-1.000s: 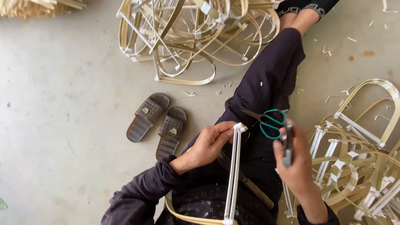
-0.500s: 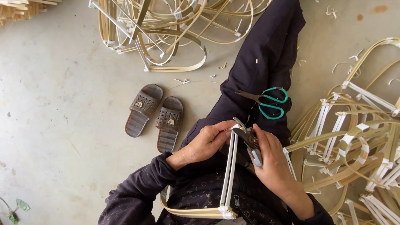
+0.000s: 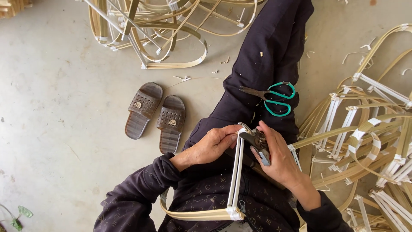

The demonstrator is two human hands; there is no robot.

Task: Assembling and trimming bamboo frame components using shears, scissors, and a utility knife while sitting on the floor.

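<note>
Judging by the taped frames [image 3: 377, 146] piled along the floor's right edge, many are done, while the left hand [image 3: 212, 146] pinches one frame [image 3: 236, 172] on the lap and the right hand [image 3: 277, 157] grips pliers [image 3: 256, 141] at its top.

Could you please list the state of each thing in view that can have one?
left hand: pinching the top of the bamboo frame
right hand: gripping the pliers
pliers: nose at the frame's top
bamboo frame: upright across the lap
scissors: closed, lying on the leg
sandals: paired on the floor
</note>
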